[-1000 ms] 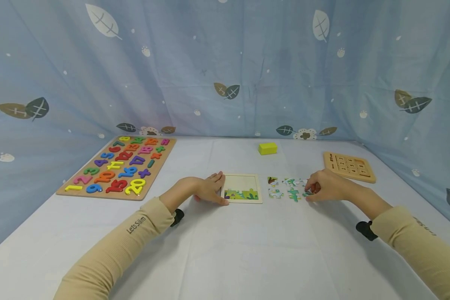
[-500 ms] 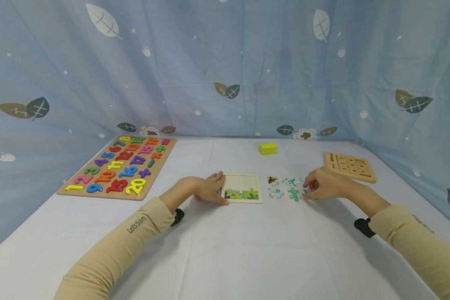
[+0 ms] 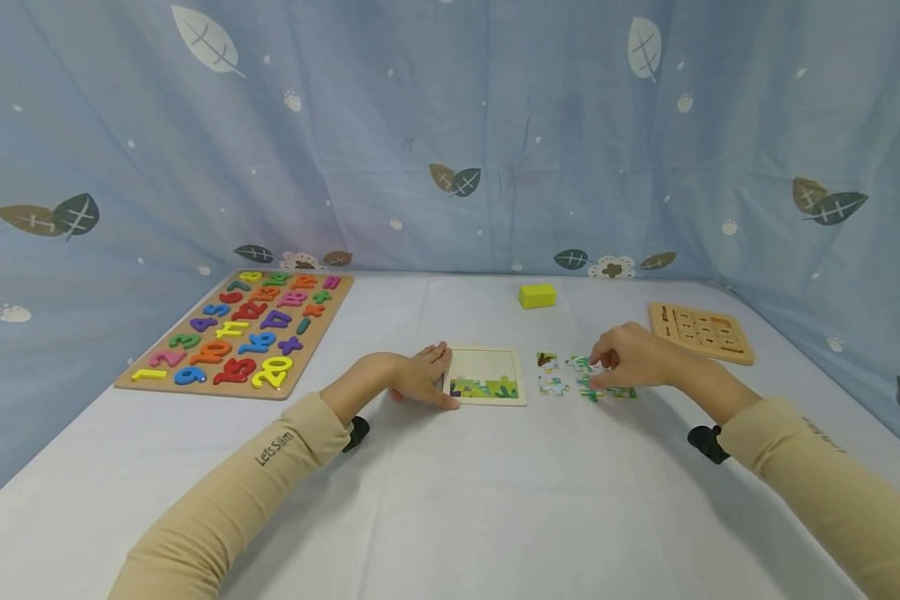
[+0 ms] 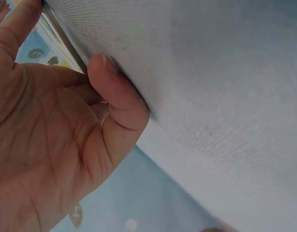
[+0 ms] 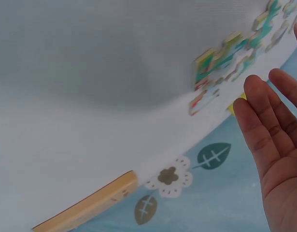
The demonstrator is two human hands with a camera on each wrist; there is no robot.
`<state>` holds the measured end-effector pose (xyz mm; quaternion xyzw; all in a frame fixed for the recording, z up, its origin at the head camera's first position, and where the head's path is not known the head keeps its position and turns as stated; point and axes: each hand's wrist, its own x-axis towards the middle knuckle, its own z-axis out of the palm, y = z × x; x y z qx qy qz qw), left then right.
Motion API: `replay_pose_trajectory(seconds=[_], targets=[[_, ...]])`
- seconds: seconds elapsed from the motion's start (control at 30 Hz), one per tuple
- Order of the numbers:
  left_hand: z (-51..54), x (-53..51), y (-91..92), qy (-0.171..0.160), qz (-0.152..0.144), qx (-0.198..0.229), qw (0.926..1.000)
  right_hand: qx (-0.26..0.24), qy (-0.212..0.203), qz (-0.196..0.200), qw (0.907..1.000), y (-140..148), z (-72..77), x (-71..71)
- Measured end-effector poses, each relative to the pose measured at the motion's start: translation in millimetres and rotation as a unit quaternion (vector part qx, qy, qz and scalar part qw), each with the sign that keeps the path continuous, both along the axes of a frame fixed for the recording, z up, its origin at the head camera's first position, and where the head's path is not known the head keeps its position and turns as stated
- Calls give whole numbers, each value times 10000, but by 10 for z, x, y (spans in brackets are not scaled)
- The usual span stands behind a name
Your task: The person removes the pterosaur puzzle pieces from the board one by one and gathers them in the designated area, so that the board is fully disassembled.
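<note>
A square wooden puzzle tray (image 3: pixel 482 365) lies mid-table, with green pieces fitted along its near side. My left hand (image 3: pixel 417 377) rests against the tray's left edge, thumb by the near corner; in the left wrist view the palm (image 4: pixel 51 121) shows beside the tray's edge. To the tray's right, several loose jigsaw pieces (image 3: pixel 552 387) lie in rows. My right hand (image 3: pixel 637 358) is over the right-hand pieces, thumb and fingers apart. In the right wrist view its fingers (image 5: pixel 261 130) are loosely extended near the loose pieces (image 5: pixel 233 46), and I see nothing held.
A board of coloured numbers (image 3: pixel 236 333) lies at the left. At the back is a yellow-green block (image 3: pixel 537 296). A wooden number-slide board (image 3: pixel 701 332) lies behind and right of my right hand. A blue leaf-patterned curtain (image 3: pixel 390 108) borders the white table.
My right hand has moved left across the loose pieces, so pieces at the right end of the rows now show. The left hand and the tray have stayed put.
</note>
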<state>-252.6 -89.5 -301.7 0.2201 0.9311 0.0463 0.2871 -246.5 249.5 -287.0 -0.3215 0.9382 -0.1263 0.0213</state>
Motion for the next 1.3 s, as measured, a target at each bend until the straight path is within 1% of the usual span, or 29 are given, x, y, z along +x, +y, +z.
replay_pose_trajectory(seconds=[0.2,0.33,0.43,0.57,0.67,0.83,1.07,1.3], targets=[[1,4,-2,-27,28,28,10000,-30,131,87,9999,-125,6,-19],[4,11,-2,-15,33,40,10000,-40,61,107,9999,-217,36,-39],[7,11,-1,-9,36,32,10000,-46,-68,57,10000,-292,52,-60],[7,8,0,-11,21,16,10000,-45,-75,114,9999,-384,52,-86],[7,10,-2,-16,1,28,10000,-89,-22,230,9997,-446,50,-101],[19,21,-4,-1,7,59,10000,-176,-142,294,9993,-572,59,-124],[15,21,-5,-4,50,60,10000,-312,-225,498,9980,-823,98,-99],[24,15,-1,-32,29,89,10000,-246,-221,690,9971,-1069,62,-136]])
